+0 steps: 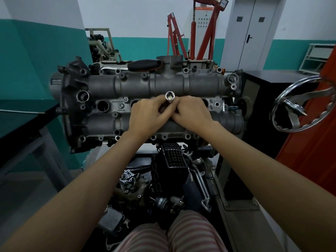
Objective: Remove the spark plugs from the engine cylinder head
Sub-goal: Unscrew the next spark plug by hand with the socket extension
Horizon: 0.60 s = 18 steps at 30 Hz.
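Socket [169, 96] upright over cylinder head [138, 88], gripped between left hand [149, 113], right hand [192, 112]

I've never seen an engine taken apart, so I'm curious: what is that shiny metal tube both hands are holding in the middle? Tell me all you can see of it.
The socket tube is a bright, silvery metal cylinder with a hollow top end facing the camera; a square recess shows inside. It stands roughly upright over the middle row of round wells in the grey cylinder head. The left hand and right hand wrap their fingers round its lower part, hiding where it ends. No handle is attached.
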Available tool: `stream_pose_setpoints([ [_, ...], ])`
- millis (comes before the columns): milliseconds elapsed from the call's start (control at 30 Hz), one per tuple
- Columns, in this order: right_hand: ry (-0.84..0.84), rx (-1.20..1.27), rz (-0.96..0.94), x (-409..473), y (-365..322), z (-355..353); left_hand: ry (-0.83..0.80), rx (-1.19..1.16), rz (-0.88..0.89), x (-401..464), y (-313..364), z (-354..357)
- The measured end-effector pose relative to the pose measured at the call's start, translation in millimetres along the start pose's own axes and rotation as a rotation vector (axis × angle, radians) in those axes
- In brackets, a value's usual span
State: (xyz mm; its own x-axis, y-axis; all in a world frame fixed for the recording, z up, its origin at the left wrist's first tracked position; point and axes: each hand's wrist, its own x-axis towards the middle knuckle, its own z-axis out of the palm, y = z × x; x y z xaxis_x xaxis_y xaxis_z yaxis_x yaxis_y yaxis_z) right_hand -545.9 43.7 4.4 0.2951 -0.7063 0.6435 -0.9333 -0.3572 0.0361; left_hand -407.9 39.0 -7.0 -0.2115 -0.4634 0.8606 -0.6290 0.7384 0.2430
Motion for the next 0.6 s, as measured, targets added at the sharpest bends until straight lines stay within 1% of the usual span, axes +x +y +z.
stream_pose_setpoints([
  [200,0.015,0.113,0.026,-2.0,-2.3,-2.4,-0.007,0.001,-0.019,-0.6,1.0,0.2],
  [300,0.009,0.058,0.027,-0.8,-2.1,-1.9,-0.009,0.019,-0.012,0.3,-1.3,1.1],
  [433,0.017,0.052,0.031,-0.7,-0.2,-1.2,0.022,0.026,0.028,0.4,-0.7,0.2],
  [500,0.008,0.038,0.009,-1.4,-0.3,-0.8,-0.001,0.017,0.021,-0.1,-0.5,0.4],
  [600,0.014,0.086,0.017,-2.2,-1.6,-2.7,-0.002,0.029,0.035,-0.7,-1.0,1.5],
])
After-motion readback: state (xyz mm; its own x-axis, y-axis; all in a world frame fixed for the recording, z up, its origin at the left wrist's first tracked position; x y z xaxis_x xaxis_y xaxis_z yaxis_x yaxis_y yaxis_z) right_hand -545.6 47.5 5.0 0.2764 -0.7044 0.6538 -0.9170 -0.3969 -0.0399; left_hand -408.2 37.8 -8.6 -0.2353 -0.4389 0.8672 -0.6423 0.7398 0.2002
